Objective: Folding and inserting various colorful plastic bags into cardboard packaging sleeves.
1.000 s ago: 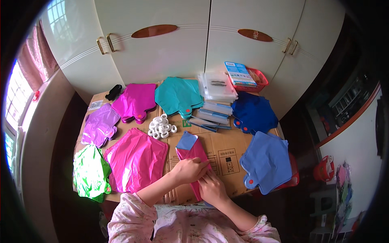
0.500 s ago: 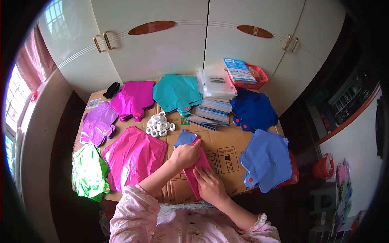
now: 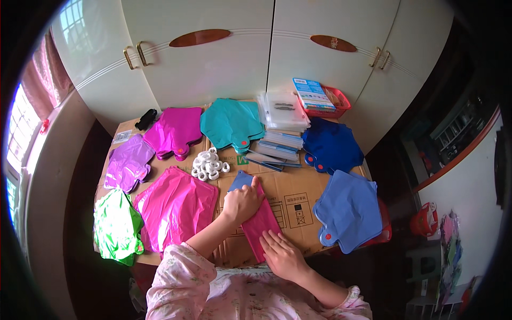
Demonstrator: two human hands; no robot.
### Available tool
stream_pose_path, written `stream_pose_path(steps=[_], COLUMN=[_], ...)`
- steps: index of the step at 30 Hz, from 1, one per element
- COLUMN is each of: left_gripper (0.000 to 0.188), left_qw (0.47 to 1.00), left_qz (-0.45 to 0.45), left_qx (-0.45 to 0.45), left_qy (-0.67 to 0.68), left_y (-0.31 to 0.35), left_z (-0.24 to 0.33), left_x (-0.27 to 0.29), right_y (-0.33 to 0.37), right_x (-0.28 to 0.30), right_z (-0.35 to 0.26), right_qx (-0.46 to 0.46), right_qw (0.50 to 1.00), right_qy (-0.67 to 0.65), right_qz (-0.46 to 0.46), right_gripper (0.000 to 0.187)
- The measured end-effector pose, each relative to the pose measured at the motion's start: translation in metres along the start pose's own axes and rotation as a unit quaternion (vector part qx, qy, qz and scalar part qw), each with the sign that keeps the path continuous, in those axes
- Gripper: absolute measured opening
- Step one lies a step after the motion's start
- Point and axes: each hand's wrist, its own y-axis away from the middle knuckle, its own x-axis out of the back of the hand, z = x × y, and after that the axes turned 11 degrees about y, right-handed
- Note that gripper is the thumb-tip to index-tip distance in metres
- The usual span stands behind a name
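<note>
Folded pink foil (image 3: pixel 261 223), table (image 3: pixel 292 184) 6 o'clock side. Left hand (image 3: pixel 242 205) on its 11 o'clock end, fingers half-curled, grip unclear; right hand (image 3: pixel 283 258) toward 5 o'clock, fingers outstretched flat.

Seven foil stacks (image 3: pixel 178 210), one folded strip (image 3: pixel 260 221).

Pale cabinet (image 3: pixel 213 69), bright window (image 3: pixel 22 130)
</note>
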Motion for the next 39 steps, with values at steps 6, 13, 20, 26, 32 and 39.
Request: stream_pose_path(steps=[6,13,20,26,32,39], left_gripper=[0.056,0.052,0.049,0.048,0.048,0.047], left_qw=[1.0,0.999,0.998,0.998,0.997,0.997], left_qz=[-0.005,0.027,0.046,0.033,0.052,0.068], left_qx=[0.012,-0.019,-0.028,-0.029,-0.024,-0.008], left_qy=[-0.008,-0.035,-0.043,-0.048,-0.048,-0.04], left_y=[0.002,0.001,0.005,0.004,0.003,0.004], left_z=[0.001,0.0,-0.003,-0.001,-0.001,-0.001], left_x=[0.002,-0.007,-0.009,-0.009,-0.011,-0.012], right_y=[-0.019,-0.076,-0.053,-0.031,-0.02,-0.029], right_x=[0.018,-0.023,-0.004,0.015,0.019,-0.002], right_z=[0.052,0.103,0.101,0.089,0.078,0.015], right_qx=[-0.049,0.001,0.005,0.029,0.105,-0.02], right_qw=[0.982,0.999,0.985,0.978,0.972,0.999], right_qy=[-0.18,-0.033,-0.007,-0.004,-0.064,-0.019], right_qz=[0.015,0.004,-0.175,-0.208,-0.201,0.044], right_gripper=[0.026,0.031,0.063,0.077,0.056,0.011])
